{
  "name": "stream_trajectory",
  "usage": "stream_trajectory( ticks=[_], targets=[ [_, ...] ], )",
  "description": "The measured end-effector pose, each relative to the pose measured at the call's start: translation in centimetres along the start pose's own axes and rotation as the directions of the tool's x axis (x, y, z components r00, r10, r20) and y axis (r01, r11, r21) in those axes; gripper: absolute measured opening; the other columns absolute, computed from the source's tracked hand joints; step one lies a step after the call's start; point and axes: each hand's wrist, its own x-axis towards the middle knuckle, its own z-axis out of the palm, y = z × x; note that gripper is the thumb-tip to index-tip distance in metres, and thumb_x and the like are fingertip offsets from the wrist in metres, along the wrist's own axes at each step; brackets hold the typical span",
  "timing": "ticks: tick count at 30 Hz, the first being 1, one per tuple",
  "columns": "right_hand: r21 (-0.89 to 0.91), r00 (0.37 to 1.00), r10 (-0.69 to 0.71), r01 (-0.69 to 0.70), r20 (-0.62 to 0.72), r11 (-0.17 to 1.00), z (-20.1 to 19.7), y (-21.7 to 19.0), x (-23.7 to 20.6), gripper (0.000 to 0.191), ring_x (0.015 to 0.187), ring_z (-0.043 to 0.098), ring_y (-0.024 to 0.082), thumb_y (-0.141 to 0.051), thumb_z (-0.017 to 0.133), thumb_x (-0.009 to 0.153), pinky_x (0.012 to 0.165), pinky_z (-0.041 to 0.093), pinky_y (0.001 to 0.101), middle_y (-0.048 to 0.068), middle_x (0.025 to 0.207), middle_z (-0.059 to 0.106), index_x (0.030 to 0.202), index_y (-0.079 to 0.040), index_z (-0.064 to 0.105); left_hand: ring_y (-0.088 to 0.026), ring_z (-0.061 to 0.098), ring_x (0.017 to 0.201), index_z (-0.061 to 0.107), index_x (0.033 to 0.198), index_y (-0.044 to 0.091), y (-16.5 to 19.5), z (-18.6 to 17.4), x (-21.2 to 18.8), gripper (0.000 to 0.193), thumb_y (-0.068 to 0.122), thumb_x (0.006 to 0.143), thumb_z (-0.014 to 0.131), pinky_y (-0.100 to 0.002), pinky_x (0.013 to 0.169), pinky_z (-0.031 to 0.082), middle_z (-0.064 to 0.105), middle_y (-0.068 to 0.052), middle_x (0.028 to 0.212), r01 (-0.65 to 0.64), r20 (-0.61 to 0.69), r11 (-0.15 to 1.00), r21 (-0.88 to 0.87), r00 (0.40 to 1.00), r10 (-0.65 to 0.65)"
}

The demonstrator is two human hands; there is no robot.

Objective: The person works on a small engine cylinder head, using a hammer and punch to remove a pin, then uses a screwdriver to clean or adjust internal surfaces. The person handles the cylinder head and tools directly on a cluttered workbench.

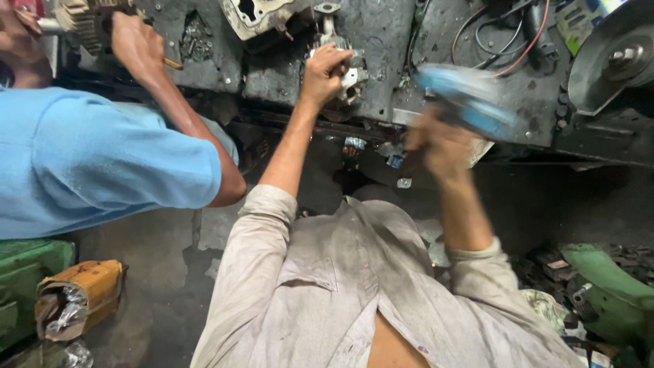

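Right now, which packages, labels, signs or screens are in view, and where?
Printed packet: top right on the bench, beside the grey disc; flat, green, white and blue.
Small labelled bits: under the bench edge, centre; blue and white, too blurred to tell more.
No signs or screens.

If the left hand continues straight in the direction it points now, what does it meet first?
The left hand already grips a small grey metal part on the dark workbench. Straight on lies only the bench top, though depth is unclear.
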Motion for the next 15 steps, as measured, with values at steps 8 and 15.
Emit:
stream_trajectory(
  ticks=[8,15],
  targets=[
    [0.128,0.527,-0.731,0.839,-0.433,0.529,-6.9,-9.4,1.5,0.027,0.057,0.059,0.018,-0.026,0.058,0.11,0.052,0.048,0.0335,0.004,0.072,0.061,0.098,-0.002,0.06,-0.032,0.073,0.092,0.077,0.109,0.008,0.2,-0.6,0.0,0.039,-0.008,0.075,0.066,-0.044,0.108,0.049,0.076,-0.013,0.092,0.046,-0.062,0.998,-0.032,0.997,-0.048],
    [-0.366,0.98,0.109,-0.041,0.168,0.93,8.9,-1.8,4.0,0.02,0.062,0.061,0.019,-0.022,0.059,0.109,0.058,0.049,0.0356,0.004,0.076,0.061,0.104,-0.003,0.059,-0.026,0.073,0.085,0.076,0.109,0.01,-0.1,-0.9,-0.4,0.043,-0.009,0.074,0.06,-0.034,0.075,0.059,0.077,-0.01,0.094,0.18,-0.074,0.983,-0.033,0.981,-0.182]
  ],
)
